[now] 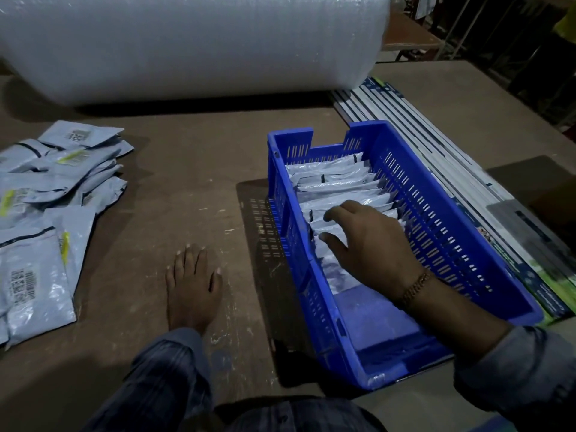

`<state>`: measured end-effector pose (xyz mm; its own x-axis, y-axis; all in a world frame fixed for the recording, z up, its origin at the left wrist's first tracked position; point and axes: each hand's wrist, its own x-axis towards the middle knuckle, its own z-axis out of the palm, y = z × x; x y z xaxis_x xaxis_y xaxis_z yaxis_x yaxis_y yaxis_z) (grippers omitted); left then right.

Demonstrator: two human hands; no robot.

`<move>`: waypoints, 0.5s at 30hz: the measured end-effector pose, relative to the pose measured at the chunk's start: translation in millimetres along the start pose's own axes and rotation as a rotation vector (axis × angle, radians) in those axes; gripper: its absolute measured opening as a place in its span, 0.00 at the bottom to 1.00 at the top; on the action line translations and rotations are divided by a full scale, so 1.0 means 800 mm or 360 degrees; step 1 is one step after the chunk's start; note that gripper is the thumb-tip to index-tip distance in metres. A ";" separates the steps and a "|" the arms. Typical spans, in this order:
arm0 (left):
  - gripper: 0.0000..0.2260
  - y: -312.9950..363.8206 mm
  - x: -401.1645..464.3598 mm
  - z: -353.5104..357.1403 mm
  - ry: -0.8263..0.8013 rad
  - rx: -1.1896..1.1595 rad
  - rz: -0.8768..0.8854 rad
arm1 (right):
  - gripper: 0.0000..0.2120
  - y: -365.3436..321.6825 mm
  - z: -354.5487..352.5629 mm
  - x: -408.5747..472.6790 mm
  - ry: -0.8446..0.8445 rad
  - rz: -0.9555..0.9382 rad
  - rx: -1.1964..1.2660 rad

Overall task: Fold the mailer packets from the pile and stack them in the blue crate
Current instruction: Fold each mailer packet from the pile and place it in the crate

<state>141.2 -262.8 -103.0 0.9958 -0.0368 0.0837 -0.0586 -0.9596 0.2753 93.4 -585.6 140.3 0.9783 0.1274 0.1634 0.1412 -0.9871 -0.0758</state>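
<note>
A blue slotted crate [442,213] stands on the brown table at the right. Inside it a row of folded grey mailer packets [333,179] stands on edge, filling the far half. My right hand [371,244] reaches into the crate with fingers spread and relaxed, resting on the nearest folded packets. My left hand [193,285] lies flat and open on the bare table to the left of the crate, holding nothing. A pile of unfolded grey mailer packets [50,201] with barcode labels lies at the table's left edge.
A large roll of bubble wrap [187,48] lies across the back of the table. A stack of flat printed boards [452,169] sits behind and right of the crate. Bare brown table [193,169] separates pile and crate.
</note>
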 end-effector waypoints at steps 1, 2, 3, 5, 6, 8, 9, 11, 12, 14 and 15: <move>0.30 -0.010 -0.003 -0.002 -0.0029 -0.0028 0.0050 | 0.15 -0.016 -0.003 0.004 0.0007 -0.0027 0.0071; 0.30 -0.022 -0.006 -0.003 -0.0059 -0.0053 0.0102 | 0.15 -0.032 -0.004 0.008 0.0007 -0.0066 0.0142; 0.29 -0.033 -0.011 -0.007 -0.0077 -0.0071 0.0143 | 0.15 -0.047 -0.007 0.012 -0.0005 -0.0113 0.0190; 0.28 -0.055 -0.023 -0.012 -0.0061 -0.0075 0.0183 | 0.16 -0.077 -0.010 0.016 -0.0055 -0.0219 0.0235; 0.28 -0.063 -0.028 -0.015 -0.0050 -0.0069 0.0197 | 0.16 -0.090 -0.010 0.015 -0.0078 -0.0261 0.0265; 0.28 -0.074 -0.036 -0.019 -0.0076 -0.0052 0.0249 | 0.16 -0.114 -0.009 0.013 -0.0113 -0.0319 0.0343; 0.28 -0.080 -0.039 -0.022 -0.0106 -0.0061 0.0287 | 0.15 -0.125 -0.007 0.012 -0.0136 -0.0342 0.0360; 0.28 -0.094 -0.043 -0.031 -0.0153 -0.0098 0.0368 | 0.16 -0.146 0.001 0.013 -0.0229 -0.0352 0.0348; 0.27 -0.103 -0.047 -0.037 -0.0163 -0.0105 0.0410 | 0.16 -0.156 0.006 0.014 -0.0277 -0.0340 0.0349; 0.27 -0.126 -0.059 -0.049 -0.0163 -0.0111 0.0487 | 0.16 -0.175 0.017 0.017 -0.0330 -0.0303 0.0384; 0.27 -0.139 -0.068 -0.055 -0.0157 -0.0113 0.0518 | 0.16 -0.184 0.024 0.020 -0.0343 -0.0291 0.0400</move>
<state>90.5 -141.9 -95.6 0.9258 -0.3682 0.0858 -0.3758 -0.8713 0.3157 90.9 -436.2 135.4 0.9392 0.3431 -0.0124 0.3229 -0.8950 -0.3077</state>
